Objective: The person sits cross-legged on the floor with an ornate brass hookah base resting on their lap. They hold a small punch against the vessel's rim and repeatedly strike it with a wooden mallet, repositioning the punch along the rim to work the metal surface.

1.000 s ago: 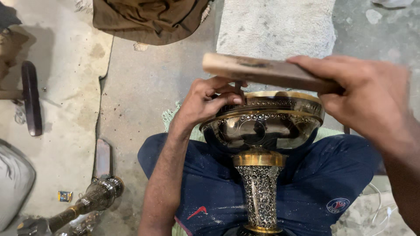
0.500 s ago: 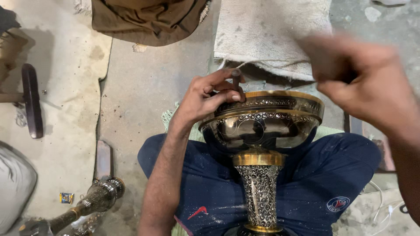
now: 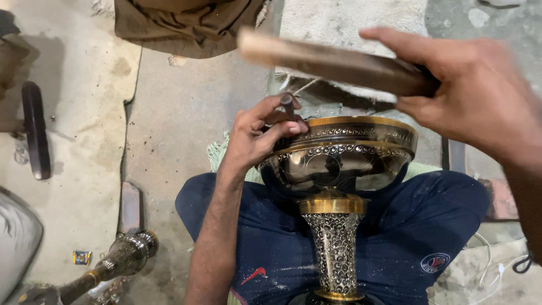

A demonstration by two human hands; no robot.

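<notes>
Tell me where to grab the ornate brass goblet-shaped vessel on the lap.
Grip the ornate brass goblet-shaped vessel by its narrow patterned stem, coming from the right side: the stem is slim enough to wrap, while the left hand already occupies the bowl's left rim.

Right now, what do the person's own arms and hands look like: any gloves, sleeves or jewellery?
Both hands are bare: no gloves, rings or wristbands show. The left hand leads into a bare, lean forearm with no sleeve in view. The right hand is blurred, and its wrist and forearm are bare too. Dark blue trousers with small printed emblems cover the legs.
</notes>
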